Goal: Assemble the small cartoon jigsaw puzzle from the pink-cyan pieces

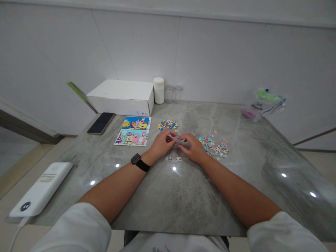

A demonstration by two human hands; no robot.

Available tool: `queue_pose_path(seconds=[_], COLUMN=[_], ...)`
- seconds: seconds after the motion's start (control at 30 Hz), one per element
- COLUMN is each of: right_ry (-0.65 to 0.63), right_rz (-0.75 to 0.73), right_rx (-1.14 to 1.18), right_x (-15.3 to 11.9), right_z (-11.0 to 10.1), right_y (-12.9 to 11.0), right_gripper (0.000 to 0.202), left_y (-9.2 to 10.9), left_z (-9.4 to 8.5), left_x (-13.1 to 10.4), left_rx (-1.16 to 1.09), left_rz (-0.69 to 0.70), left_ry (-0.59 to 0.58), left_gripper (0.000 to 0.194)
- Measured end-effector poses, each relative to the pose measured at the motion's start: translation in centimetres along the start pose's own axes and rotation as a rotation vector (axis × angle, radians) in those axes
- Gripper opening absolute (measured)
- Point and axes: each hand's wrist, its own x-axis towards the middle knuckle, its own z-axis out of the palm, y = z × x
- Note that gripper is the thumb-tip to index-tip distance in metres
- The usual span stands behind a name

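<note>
My left hand and my right hand meet near the middle of the table, fingertips closed on small puzzle pieces between them. Just below the hands lie two small groups of pieces, one on the left and one on the right. Behind my left hand is a pile of blue and yellow pieces. A looser pile of pastel pieces spreads beside my right hand. Two cartoon picture cards, the upper blue and the lower pale one, lie to the left.
On the grey table stand a white box, a white bottle and two clear jars by the wall. A phone and a white power bank lie left; a plastic bag sits at the back right.
</note>
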Motion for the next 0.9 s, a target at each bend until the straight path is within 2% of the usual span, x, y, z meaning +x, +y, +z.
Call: queue_pose_path(seconds=[0.13, 0.3, 0.43, 0.6, 0.9], right_ry=[-0.032, -0.054, -0.076, -0.182, -0.153], right_rz=[-0.041, -0.010, 0.032, 0.066, 0.079], right_rx=[-0.013, -0.029, -0.187, -0.372, -0.403], right_x=[0.0, 0.0, 0.0, 0.1, -0.1], right_z=[0.0, -0.4, -0.8, -1.0, -1.0], right_y=[-0.3, 0.2, 1.1, 1.1, 0.4], right_gripper=[0.014, 0.016, 0.018, 0.012, 0.015], left_y=[0.1, -0.2, -0.9, -1.5, -1.3], left_z=[0.4, 0.5, -0.3, -1.4, -2.3], left_x=[-0.2, -0.2, 0.1, 0.7, 0.7], left_rx=[-0.022, -0.042, -0.050, 0.001, 0.037], left_rz=[0.015, -0.018, -0.002, 0.023, 0.007], left_ry=[-0.005, 0.009, 0.118, 0.258, 0.386], left_gripper=[0.023, 0.025, 0.019, 0.019, 0.019])
